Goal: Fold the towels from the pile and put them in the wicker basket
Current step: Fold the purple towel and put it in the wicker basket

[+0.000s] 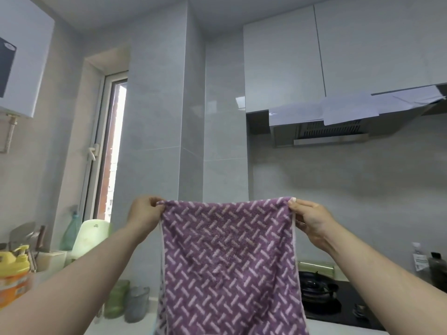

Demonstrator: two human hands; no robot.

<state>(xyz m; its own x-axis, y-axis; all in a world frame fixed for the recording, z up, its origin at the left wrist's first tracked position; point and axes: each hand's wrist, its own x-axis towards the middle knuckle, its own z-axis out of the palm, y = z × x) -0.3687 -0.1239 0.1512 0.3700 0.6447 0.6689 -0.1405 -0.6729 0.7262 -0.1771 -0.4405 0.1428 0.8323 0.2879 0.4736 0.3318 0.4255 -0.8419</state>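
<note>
Two hands held one purple towel (229,257) up in front of the tiled wall, stretched flat between them. The left hand (144,213) pinched the top corner at ten o'clock of the cloth, fingers curled round the hem. The right hand (312,220) pinched the top corner at two o'clock in the same way. The towel, purple with a pale dash pattern and a pale edge, hung straight down from its top hem and ran out of view at six o'clock. Behind its right edge, at four o'clock, a black gas hob (321,294) sat on the counter, with two bottles (421,261) beyond it at three o'clock. At eight o'clock of the towel stood two tumblers (125,302), one green and one grey. Further out at nine o'clock were a pale green chopping board (90,235) and a yellow pump bottle (14,262). A range hood (321,131) hung at one o'clock, under white cabinets (338,56).
</note>
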